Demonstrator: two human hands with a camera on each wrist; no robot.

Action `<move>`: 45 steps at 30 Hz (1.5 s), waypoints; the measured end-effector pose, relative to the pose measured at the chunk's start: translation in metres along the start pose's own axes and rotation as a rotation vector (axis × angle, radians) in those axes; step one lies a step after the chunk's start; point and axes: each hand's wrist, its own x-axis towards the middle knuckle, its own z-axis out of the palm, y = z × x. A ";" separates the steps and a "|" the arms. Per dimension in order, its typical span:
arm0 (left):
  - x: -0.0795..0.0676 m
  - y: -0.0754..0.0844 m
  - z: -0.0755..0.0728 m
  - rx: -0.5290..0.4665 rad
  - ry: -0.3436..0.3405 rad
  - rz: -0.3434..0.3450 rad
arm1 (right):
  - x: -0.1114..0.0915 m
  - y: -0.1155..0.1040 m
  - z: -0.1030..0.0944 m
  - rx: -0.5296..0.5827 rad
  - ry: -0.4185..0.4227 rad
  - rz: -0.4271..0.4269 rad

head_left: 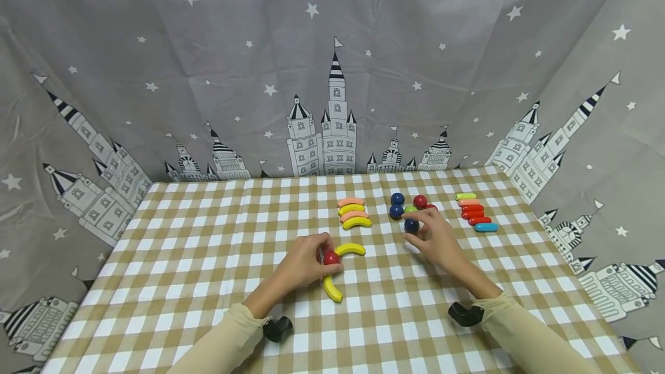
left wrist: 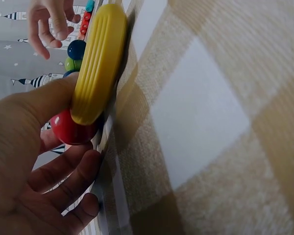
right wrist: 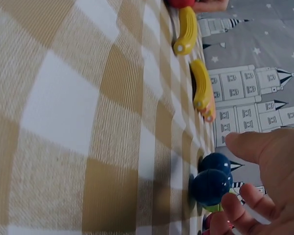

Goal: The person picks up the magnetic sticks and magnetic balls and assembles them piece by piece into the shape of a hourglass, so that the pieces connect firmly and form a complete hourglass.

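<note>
My left hand holds a glossy red ball between thumb and fingers, low over the checked cloth. One yellow banana-shaped piece curves away beyond the ball, and a second yellow banana-shaped piece lies on the near side; in the left wrist view the near piece partly covers the ball. My right hand is around a dark blue ball, thumb and fingers spread apart. In the right wrist view this ball sits on the cloth just beyond the fingertips.
Behind the right hand cluster two more blue balls, a green ball and red balls. Yellow and orange curved pieces lie stacked in a row. Short coloured rods line up at right. A grey castle-print curtain hangs behind the table.
</note>
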 end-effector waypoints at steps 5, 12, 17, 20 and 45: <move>0.000 -0.001 -0.001 0.003 -0.016 0.015 | 0.002 0.006 0.000 -0.056 -0.023 0.068; -0.001 -0.003 -0.001 0.014 -0.017 0.040 | 0.003 0.014 0.002 -0.106 -0.069 0.110; -0.001 -0.003 -0.001 0.017 -0.010 0.050 | 0.004 0.016 0.003 -0.118 -0.072 0.108; -0.001 -0.003 -0.001 0.016 0.000 0.060 | 0.005 0.016 0.002 -0.121 -0.067 0.112; 0.018 0.010 0.007 0.120 0.031 0.018 | 0.001 0.020 0.000 -0.025 -0.095 0.098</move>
